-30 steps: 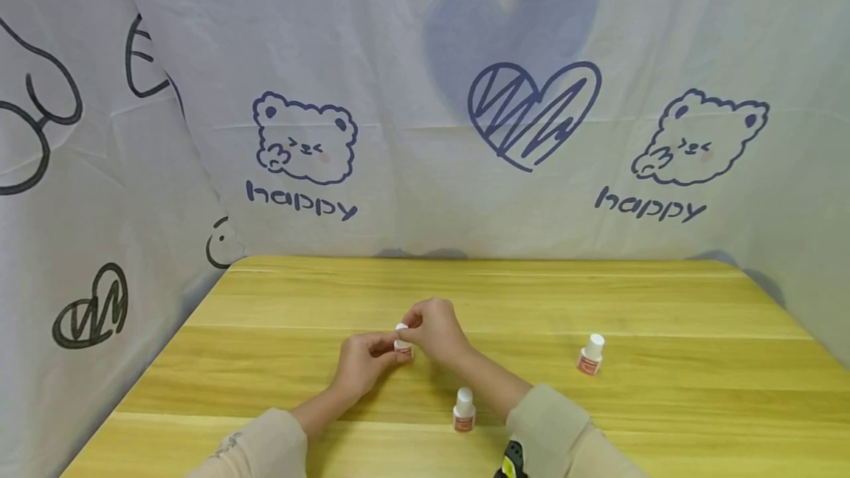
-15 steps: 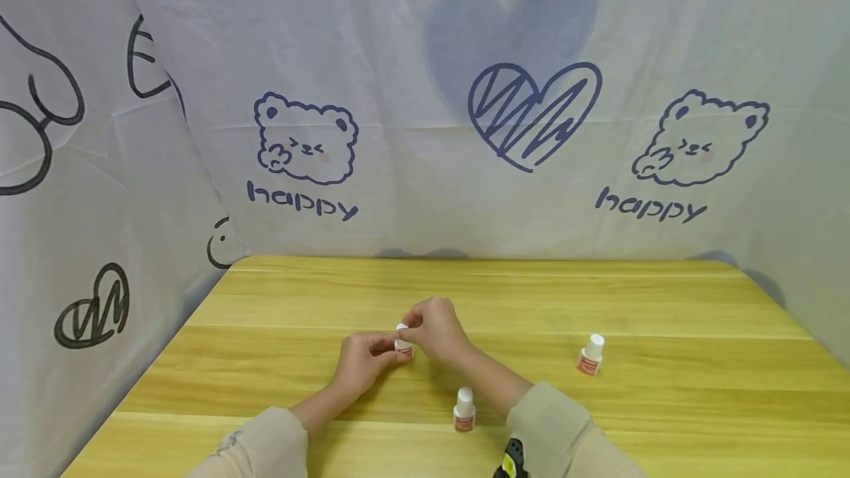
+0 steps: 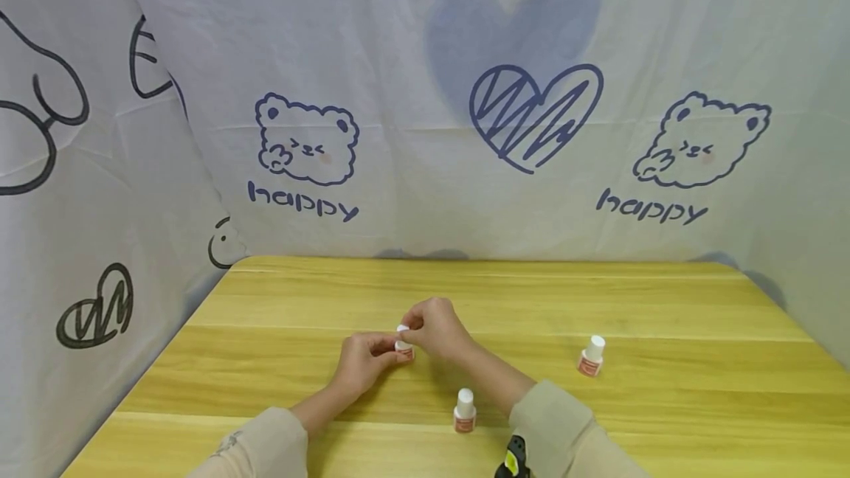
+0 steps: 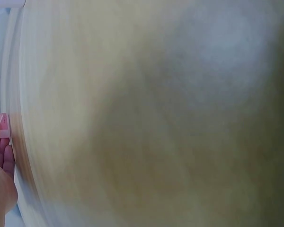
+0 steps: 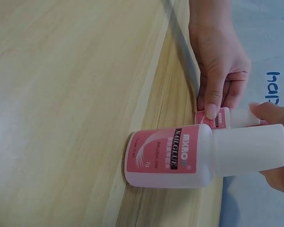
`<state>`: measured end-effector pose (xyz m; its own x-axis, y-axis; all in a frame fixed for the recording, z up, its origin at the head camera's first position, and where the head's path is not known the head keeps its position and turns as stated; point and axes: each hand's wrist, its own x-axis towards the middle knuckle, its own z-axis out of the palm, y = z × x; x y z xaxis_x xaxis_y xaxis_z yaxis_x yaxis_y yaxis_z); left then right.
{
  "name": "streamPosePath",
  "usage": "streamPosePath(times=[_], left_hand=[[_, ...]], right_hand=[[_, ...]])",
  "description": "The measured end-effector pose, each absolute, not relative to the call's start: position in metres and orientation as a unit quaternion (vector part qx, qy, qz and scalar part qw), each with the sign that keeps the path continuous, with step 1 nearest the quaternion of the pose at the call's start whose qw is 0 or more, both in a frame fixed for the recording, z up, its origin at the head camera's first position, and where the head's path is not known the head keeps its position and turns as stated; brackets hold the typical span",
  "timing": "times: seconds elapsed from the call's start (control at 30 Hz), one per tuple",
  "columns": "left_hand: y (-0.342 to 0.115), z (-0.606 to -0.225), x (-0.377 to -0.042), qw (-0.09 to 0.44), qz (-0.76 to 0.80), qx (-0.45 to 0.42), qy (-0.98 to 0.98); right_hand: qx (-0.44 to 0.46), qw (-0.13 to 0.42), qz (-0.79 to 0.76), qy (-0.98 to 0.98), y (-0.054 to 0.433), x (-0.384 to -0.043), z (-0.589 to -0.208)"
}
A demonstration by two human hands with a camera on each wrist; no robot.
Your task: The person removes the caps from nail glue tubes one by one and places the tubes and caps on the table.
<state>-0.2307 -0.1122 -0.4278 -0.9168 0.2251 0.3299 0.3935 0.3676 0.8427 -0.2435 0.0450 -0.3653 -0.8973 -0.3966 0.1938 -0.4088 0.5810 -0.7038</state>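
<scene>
A small nail glue bottle with a pink label and white cap stands on the wooden table, left of the middle. My left hand pinches its body between thumb and fingers. From the right, my right hand pinches the white cap, hiding much of it in the head view. A second nail glue bottle stands upright nearer to me, below the right forearm; it looms large in the right wrist view. In the left wrist view only part of the left hand and the pink label show at the edge.
A third nail glue bottle stands upright on the right side of the wooden table. White cloth printed with hearts and bears hangs behind the table and along its left side. A black and yellow thing shows by the right sleeve.
Both hands stay on the same bottle with hardly any movement. The whole head view has shifted very slightly; the other two bottles stand where they were.
</scene>
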Motion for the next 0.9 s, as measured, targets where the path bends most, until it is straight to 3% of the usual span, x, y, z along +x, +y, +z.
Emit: streamPosePath(times=[0.33, 0.9], left_hand=[[-0.1116, -0.4276, -0.2297, 0.073, -0.527, -0.171, -0.829], [-0.1118, -0.4252, -0.2299, 0.067, -0.526, -0.161, -0.832]], right_hand=[[0.261, -0.025, 0.393, -0.881, 0.0482, -0.2447, -0.3616], [0.251, 0.022, 0.4, -0.881, 0.0456, -0.2429, -0.36]])
